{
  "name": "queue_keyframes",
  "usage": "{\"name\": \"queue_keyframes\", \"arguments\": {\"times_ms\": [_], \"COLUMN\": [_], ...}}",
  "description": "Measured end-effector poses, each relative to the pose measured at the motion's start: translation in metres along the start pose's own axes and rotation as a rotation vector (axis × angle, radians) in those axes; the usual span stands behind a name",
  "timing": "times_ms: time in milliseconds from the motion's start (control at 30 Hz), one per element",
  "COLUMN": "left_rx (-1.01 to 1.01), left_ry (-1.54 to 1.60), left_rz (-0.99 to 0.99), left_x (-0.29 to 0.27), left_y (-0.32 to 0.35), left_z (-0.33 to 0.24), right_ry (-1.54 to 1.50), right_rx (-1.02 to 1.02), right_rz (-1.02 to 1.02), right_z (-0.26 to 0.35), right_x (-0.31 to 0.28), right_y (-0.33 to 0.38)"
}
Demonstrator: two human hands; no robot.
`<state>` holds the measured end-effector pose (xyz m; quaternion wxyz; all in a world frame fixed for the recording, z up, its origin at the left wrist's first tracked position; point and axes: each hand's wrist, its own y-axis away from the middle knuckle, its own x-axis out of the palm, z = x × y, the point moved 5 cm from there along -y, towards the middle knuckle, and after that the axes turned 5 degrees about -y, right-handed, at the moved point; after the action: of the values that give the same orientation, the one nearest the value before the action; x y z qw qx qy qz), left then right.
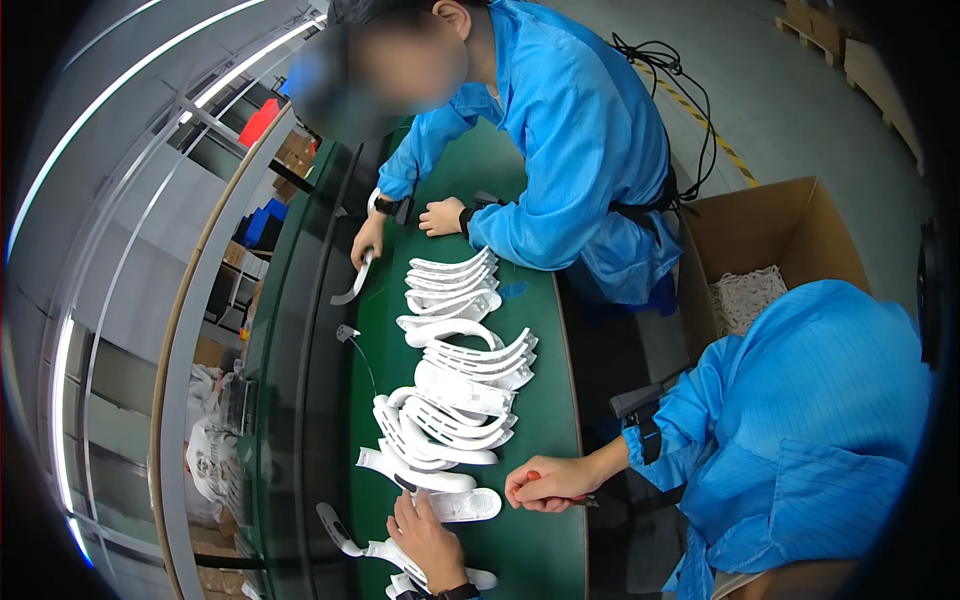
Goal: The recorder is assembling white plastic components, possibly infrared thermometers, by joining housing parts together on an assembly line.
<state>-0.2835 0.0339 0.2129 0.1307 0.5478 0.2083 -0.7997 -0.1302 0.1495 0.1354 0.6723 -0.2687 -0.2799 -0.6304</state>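
Observation:
Near the lower edge, my left hand [428,543] lies over the white plastic parts, its fingers stretched out and its tips at a curved white piece. Just right of those fingertips is a flat white part with a round patch of small holes [480,505]. Further right, over the bench's near edge, my right hand [545,484] is closed around a red-handled tool [533,476]; its dark tip points right, and its kind is unclear. Several curved white plastic parts [465,375] lie in a row up the bench beyond my hands. More white pieces [340,530] lie left of my left hand.
Across the green bench [545,400], a co-worker in a blue coat [580,130] leans in, one hand [370,240] holding a curved white piece [356,282]. A cardboard box [770,220] with white scraps stands on the right. Black cables [700,110] hang behind the co-worker.

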Motion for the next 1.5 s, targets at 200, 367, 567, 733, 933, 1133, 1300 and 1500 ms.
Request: {"name": "queue_keyframes", "arguments": {"times_ms": [200,367,567,733,933,1133,1300,1500], "left_rx": [0.039,-0.082,-0.470,-0.702,-0.935,-0.916,-0.829,-0.749], "left_ry": [0.005,0.015,0.461,0.764,1.471,1.638,1.864,2.178], "left_rz": [0.060,0.111,0.140,0.114,-0.102,-0.175,-0.173,-0.232], "left_x": [-0.027,-0.095,-0.109,-0.085,-0.037,-0.007,-0.014,-0.012], "left_y": [0.003,0.026,0.077,0.107,0.141,0.191,0.190,0.177], "left_z": [-0.009,-0.018,-0.056,-0.098,-0.142,-0.172,-0.190,-0.202], "right_ry": [-0.011,-0.014,-0.020,0.011,0.160,0.399,0.392,0.410], "right_rx": [0.035,0.026,0.021,0.030,0.058,0.216,0.165,0.187], "right_rz": [0.001,0.004,-0.002,-0.009,-0.059,0.058,0.086,0.095], "right_z": [-0.002,0.002,0.003,0.003,0.007,-0.021,-0.025,-0.013], "right_x": [-0.001,0.000,0.003,0.001,0.008,0.016,0.026,0.034], "right_y": [-0.001,0.002,0.006,0.002,0.001,-0.002,0.008,0.010]}}
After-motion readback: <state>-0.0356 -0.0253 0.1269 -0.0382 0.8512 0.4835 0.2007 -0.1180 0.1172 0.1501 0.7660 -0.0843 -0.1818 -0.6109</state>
